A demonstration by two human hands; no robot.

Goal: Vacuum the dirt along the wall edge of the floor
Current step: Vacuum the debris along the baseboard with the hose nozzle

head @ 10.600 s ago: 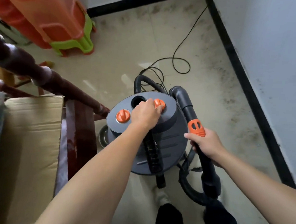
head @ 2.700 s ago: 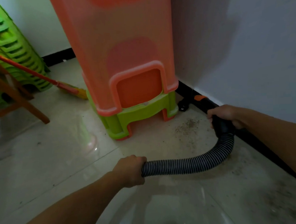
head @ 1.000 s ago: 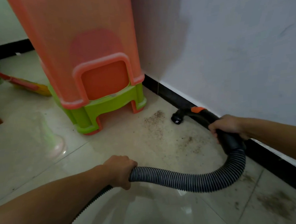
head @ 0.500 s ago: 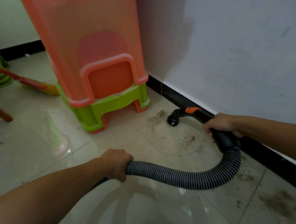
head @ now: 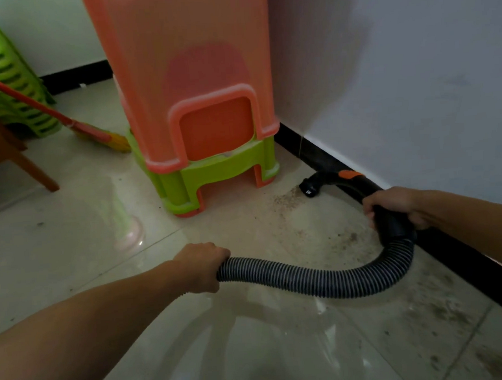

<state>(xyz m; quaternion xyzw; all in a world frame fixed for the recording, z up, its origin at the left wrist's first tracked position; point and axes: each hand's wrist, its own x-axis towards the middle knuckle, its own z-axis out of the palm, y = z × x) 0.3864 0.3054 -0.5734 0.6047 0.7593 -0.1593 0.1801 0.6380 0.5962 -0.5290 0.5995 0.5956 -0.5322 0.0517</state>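
My right hand (head: 391, 204) grips the black vacuum handle (head: 352, 180), which carries an orange slider and lies along the black skirting (head: 324, 161). The handle's open nozzle end (head: 309, 186) hovers just over the floor beside a patch of brown dirt (head: 285, 201). My left hand (head: 201, 263) is curled round the ribbed grey hose (head: 308, 277), which loops from it across the tiles up to the handle. More dirt (head: 346, 237) is scattered between the hose and the wall, and darker smears (head: 445, 313) lie at the lower right.
A stack of orange and green plastic stools (head: 198, 119) stands close to the wall, just left of the nozzle. A broom (head: 93, 134) lies behind it. Green stacked stools (head: 4, 72) and a wooden chair leg (head: 34, 170) are at the left.
The nozzle has slid forward along the skirting toward the stool stack and the dirt patch. Both hands keep their grip and the hose loop followed.
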